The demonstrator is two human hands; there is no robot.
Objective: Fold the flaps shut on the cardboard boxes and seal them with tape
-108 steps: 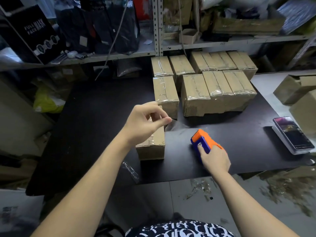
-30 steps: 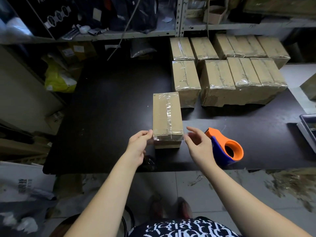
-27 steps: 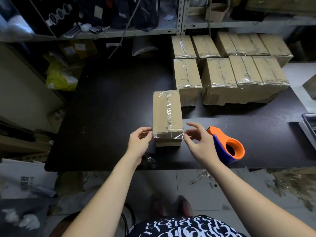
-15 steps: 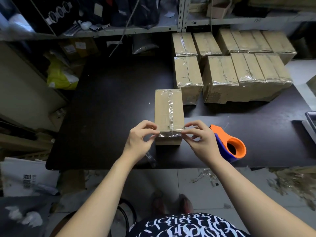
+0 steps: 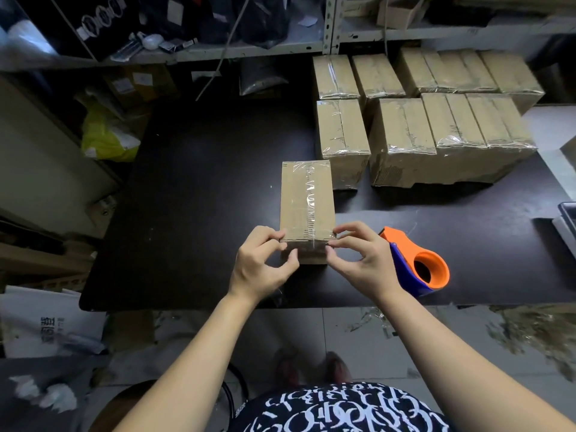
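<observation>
Box point(image 5: 307, 207) near end half hidden behind fingers point(image 5: 286, 265); grey tray point(image 5: 568, 219) cut by right edge.

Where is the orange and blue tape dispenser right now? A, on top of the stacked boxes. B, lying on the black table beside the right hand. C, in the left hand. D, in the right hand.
B: the tape dispenser lies on the black table by the right hand, which with the left hand pinches the near end of the box.
</observation>
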